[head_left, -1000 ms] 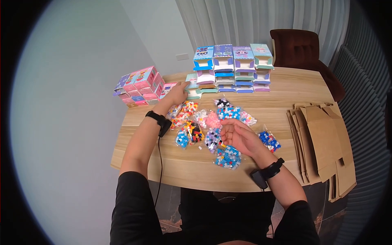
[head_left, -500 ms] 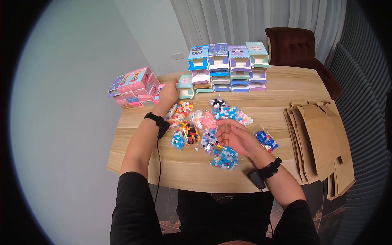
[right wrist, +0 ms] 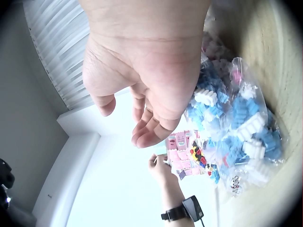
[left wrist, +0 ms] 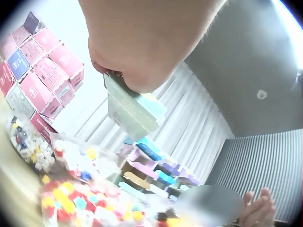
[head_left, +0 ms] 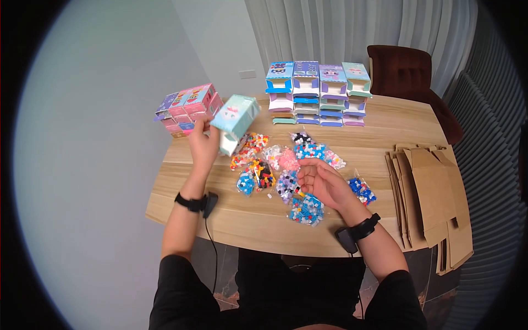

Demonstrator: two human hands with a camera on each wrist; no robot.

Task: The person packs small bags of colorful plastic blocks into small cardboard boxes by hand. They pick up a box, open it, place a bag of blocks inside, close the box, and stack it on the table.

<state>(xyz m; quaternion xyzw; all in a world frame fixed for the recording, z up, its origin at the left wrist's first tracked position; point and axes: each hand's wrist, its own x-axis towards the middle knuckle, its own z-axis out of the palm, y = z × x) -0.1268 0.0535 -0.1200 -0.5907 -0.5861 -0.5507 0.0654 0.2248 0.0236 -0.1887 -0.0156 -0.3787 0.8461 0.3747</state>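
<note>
My left hand (head_left: pixel 203 144) pinches a mint-green carton (head_left: pixel 236 114) by its edge, thumb and fingers at its left side. Raised and tilted over the bags, the carton has an open flap facing down toward me. The left wrist view shows the same carton (left wrist: pixel 130 113) hanging below the fingers. My right hand (head_left: pixel 324 184) hovers palm inward with loosely bent fingers and holds nothing. Close below it lie a clear bag of blue and white bricks (head_left: pixel 307 210) and a bag of purple bricks (head_left: pixel 286 186). A bag of red and yellow bricks (head_left: pixel 254 144) is under the carton.
Pink cartons (head_left: pixel 190 104) are stacked at the back left. Open-ended cartons (head_left: pixel 293 100) form a taller stack at the back. Flattened brown cardboard (head_left: pixel 434 192) leans along the right side. A bag of dark blue bricks (head_left: pixel 361 190) lies nearby.
My left hand took hold of the mint-green carton beside the tall stack, lifted it and brought it left and nearer to me. The right hand has stayed in about the same place.
</note>
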